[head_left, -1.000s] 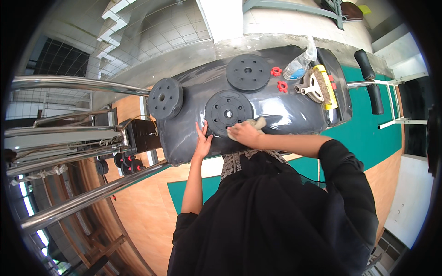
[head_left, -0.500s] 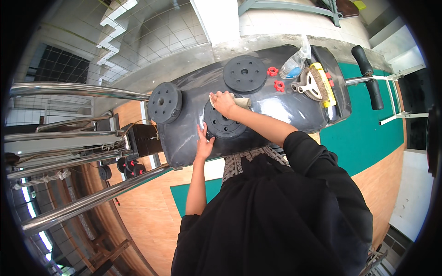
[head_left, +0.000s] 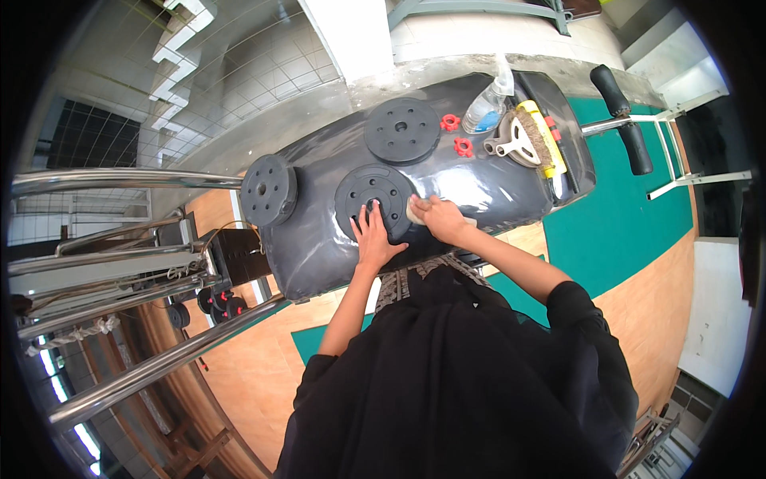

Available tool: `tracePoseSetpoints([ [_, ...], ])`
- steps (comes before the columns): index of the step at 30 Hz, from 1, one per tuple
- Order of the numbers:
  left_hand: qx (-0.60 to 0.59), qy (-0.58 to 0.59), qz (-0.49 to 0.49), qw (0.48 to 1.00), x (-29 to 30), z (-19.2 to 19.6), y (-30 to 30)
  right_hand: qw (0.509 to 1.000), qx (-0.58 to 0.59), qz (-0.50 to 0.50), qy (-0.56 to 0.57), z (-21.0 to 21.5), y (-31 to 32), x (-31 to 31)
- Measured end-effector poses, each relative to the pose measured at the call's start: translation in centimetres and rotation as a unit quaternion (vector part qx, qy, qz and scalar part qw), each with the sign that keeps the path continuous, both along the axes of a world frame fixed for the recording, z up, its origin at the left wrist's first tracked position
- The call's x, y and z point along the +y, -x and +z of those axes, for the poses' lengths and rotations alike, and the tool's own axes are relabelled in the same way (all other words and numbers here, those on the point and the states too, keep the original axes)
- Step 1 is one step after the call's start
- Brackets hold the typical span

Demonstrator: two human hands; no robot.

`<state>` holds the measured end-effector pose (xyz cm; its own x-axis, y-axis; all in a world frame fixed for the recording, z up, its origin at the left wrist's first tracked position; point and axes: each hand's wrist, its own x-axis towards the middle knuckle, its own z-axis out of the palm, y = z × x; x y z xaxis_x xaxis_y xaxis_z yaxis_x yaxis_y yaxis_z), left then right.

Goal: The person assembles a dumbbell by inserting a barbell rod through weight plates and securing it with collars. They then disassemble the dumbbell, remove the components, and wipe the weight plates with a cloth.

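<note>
From the head view, a black weight plate (head_left: 373, 197) lay flat near the front edge of a dark padded bench (head_left: 319, 247). The left hand (head_left: 373, 238) rested on it, fingers spread; the right hand (head_left: 438, 219) pressed a pale cloth (head_left: 415, 211) against its rim. The plate looked heavy, rigid and best gripped by the rim. How tightly the right hand gripped was hidden, and the cloth was mostly covered.

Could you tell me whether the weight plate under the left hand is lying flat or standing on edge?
Lying flat: the weight plate shows its round face on the padded bench, left hand pressed on it.
</note>
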<state>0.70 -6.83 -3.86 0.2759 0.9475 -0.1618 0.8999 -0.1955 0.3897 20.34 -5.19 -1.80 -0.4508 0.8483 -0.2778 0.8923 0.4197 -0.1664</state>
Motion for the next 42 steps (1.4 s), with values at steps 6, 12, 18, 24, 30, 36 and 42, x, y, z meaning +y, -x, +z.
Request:
tracePoseSetpoints([
  [6,0.007,-0.021,-0.026,0.999,2.2,1.5,0.4,0.957,0.184,-0.164,0.154,2.5,-3.9,1.0],
  [12,-0.035,-0.040,-0.051,0.997,3.2,1.0,1.0,0.929,0.243,-0.259,0.103,0.0,-0.8,6.1],
  [18,-0.012,-0.039,-0.050,0.998,2.6,1.0,1.7,0.906,0.258,-0.311,0.123,-0.5,1.1,1.0],
  [24,-0.111,0.013,0.024,0.993,3.2,3.8,1.1,0.828,0.426,-0.293,0.215,0.5,-3.2,-1.2],
  [30,-0.398,0.051,0.185,0.897,3.6,3.0,0.0,0.891,0.360,-0.265,-0.073,9.8,-1.4,6.7],
  [36,-0.499,0.088,0.300,0.809,3.8,2.6,-0.3,0.946,0.253,-0.085,-0.183,9.8,4.3,6.4],
  [42,-0.571,0.092,0.326,0.748,3.7,1.6,0.9,0.945,0.326,-0.022,-0.020,11.8,1.6,4.5],
])
